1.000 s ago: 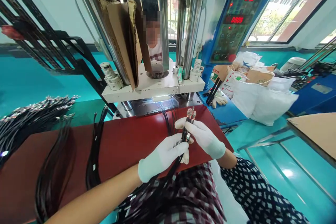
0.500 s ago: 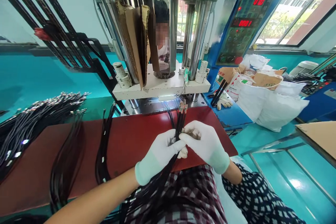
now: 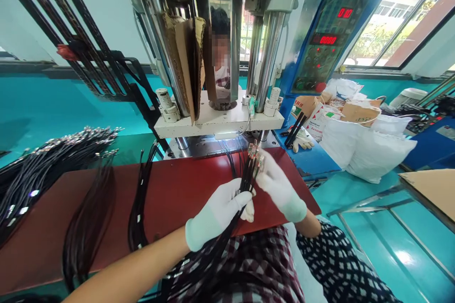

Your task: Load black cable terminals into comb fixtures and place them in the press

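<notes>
My left hand (image 3: 225, 206), in a white glove with a pale green cuff, is closed around a bundle of black cables (image 3: 245, 194). The cables fan upward to metal end fittings (image 3: 254, 151) and trail down over the lap. My right hand (image 3: 279, 182), gloved the same way, has its fingers drawn together at the fittings on the bundle's right side. Its fingertips are slightly blurred and partly hidden. Behind the bundle, more thin black cables (image 3: 229, 156) run from the lower part of a press (image 3: 220, 125) onto the dark red board (image 3: 177, 194).
Left on the board lie a small cable bundle (image 3: 139, 203) and a larger one (image 3: 87, 213), with a big cable pile (image 3: 31, 184) beyond. A control box (image 3: 320, 42) stands right of the press. White sacks (image 3: 355, 144) and a spare glove (image 3: 302, 142) sit farther right.
My right hand has moved up along the bundle to the metal ends. The cable tops have spread and tilted slightly right. The lower red display went from 0001 to 0000.
</notes>
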